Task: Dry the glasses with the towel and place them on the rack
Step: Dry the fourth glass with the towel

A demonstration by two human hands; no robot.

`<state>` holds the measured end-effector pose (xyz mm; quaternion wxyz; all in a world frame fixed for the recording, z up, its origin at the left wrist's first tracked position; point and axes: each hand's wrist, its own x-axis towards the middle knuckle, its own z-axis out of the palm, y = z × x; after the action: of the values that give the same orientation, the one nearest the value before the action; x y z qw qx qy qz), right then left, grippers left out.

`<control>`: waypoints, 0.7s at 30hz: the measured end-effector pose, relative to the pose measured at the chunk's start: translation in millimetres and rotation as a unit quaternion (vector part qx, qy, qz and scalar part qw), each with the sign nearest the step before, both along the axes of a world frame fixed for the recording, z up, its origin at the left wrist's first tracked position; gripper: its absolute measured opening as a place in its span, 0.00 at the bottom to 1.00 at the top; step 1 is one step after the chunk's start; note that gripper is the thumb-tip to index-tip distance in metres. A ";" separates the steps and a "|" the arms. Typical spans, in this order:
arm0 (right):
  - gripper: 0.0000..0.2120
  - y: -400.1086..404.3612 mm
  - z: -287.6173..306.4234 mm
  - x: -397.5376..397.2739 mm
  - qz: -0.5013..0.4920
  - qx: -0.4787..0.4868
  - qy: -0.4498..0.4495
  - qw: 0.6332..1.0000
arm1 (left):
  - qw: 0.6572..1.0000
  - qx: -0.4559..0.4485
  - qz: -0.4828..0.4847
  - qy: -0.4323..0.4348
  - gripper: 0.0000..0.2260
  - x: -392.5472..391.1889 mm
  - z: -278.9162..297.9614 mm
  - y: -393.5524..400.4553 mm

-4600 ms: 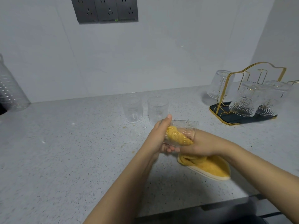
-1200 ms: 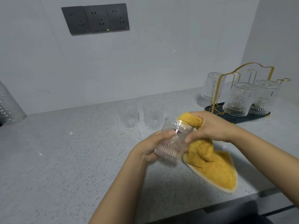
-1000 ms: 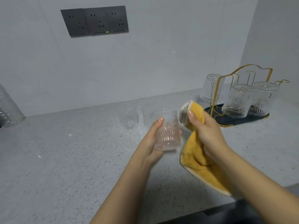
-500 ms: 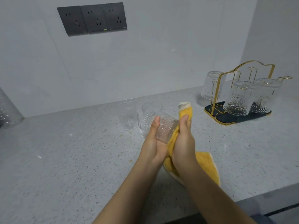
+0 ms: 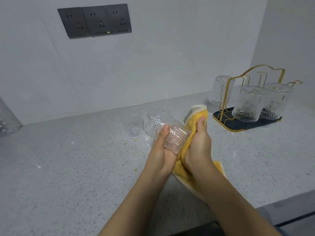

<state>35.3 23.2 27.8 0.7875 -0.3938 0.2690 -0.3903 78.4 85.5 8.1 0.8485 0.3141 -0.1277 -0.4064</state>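
Note:
My left hand (image 5: pixel 162 152) grips a ribbed clear glass (image 5: pixel 172 137) lying tilted above the counter, its base toward my right hand. My right hand (image 5: pixel 198 142) holds the yellow towel (image 5: pixel 196 114) bunched against the glass's right side; the towel's tail hangs below my wrist. Two more clear glasses (image 5: pixel 132 124) stand upright on the counter just behind, one partly hidden by the held glass. The gold wire rack (image 5: pixel 238 77) on its dark tray (image 5: pixel 238 127) stands at the right with three glasses upside down on it.
A grey speckled counter (image 5: pixel 68 167) runs to a front edge at the lower right. A clear plastic container (image 5: pixel 6 120) shows at the far left edge. Dark wall sockets (image 5: pixel 94 21) sit on the white wall above.
The towel came out of the glass. My left hand turned the glass from upright to tilted, and my right hand brought the towel against its outer side.

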 end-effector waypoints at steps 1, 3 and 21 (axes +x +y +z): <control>0.32 5.9 -2.2 -3.0 0.007 0.002 0.001 1.000 | 1.000 0.000 -0.002 -0.001 0.21 -1.5 0.0 -1.0; 0.27 22.2 -6.6 -8.9 0.029 -0.029 0.017 0.999 | 1.000 0.005 -0.014 -0.014 0.20 -3.2 0.4 -2.0; 0.21 -20.1 28.0 -24.1 0.024 -0.222 0.145 0.964 | 0.968 0.123 -0.046 -0.216 0.33 19.8 -7.2 10.4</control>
<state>11.1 3.1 55.8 0.6422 -0.6172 0.2778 -0.3599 98.2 95.9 0.9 0.7360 0.4903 -0.2712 -0.3799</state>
